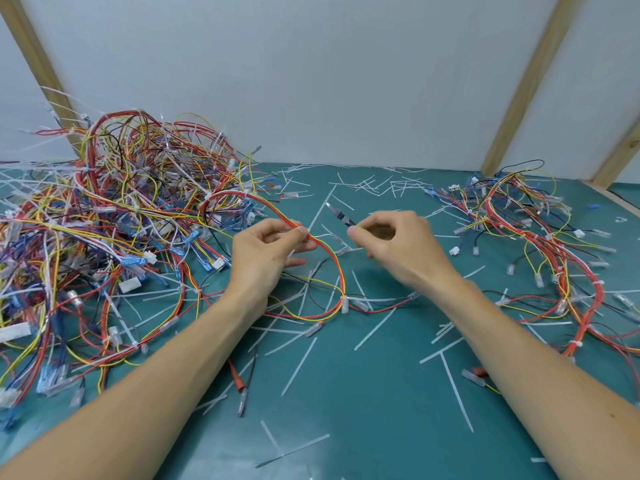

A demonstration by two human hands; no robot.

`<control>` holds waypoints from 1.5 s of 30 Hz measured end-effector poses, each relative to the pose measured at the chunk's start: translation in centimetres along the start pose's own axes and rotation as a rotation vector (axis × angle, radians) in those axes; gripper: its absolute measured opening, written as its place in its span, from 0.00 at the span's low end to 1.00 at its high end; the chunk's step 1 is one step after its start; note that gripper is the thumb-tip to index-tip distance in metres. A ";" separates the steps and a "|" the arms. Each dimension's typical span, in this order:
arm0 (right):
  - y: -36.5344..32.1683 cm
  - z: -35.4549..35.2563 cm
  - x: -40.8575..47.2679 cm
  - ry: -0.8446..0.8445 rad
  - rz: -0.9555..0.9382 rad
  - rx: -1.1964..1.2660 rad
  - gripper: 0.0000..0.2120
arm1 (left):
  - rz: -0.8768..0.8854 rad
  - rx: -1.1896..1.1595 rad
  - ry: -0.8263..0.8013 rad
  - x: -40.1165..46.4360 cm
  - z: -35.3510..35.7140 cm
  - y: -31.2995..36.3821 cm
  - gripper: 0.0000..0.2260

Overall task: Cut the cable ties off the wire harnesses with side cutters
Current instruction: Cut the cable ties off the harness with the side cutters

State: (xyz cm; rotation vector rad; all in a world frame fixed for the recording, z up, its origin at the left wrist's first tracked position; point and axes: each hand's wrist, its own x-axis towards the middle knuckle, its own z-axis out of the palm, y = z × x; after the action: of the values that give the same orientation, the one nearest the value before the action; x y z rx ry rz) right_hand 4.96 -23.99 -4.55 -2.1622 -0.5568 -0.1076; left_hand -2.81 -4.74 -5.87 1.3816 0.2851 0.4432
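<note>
Two hands, left hand point(266, 247) pinching harness point(332, 261) (red-yellow), right hand point(391, 244) gripping cutters point(341, 213)

Pale grey wall panels point(311, 71), slanted wooden battens point(526, 84), teal work table point(363, 410), soft even light

a: where's the wire harness point(325, 258)?
b: a red, yellow and orange bundle looping over the table, one white cable tie point(344, 304) on its near bend.
a: the side cutters point(341, 214)?
b: raised, tips pointing away and left.
</note>
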 end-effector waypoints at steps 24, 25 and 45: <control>0.2 -0.3 -0.1 0.101 -0.234 -0.351 0.15 | -0.004 -0.075 0.023 0.4 -0.2 -0.4 0.05; 0.2 -0.3 -0.1 0.098 -0.232 -0.351 0.15 | -0.003 -0.074 0.021 0.4 -0.2 -0.4 0.05; -0.1 -0.4 -0.3 0.096 -0.271 -0.317 0.15 | 0.028 -0.056 -0.003 0.4 -0.2 -0.4 0.04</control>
State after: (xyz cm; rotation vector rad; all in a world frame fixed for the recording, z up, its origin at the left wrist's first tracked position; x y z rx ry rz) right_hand 4.68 -24.33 -4.36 -2.3584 -0.8190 -0.4731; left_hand -2.47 -4.48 -6.29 1.3324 0.2497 0.4695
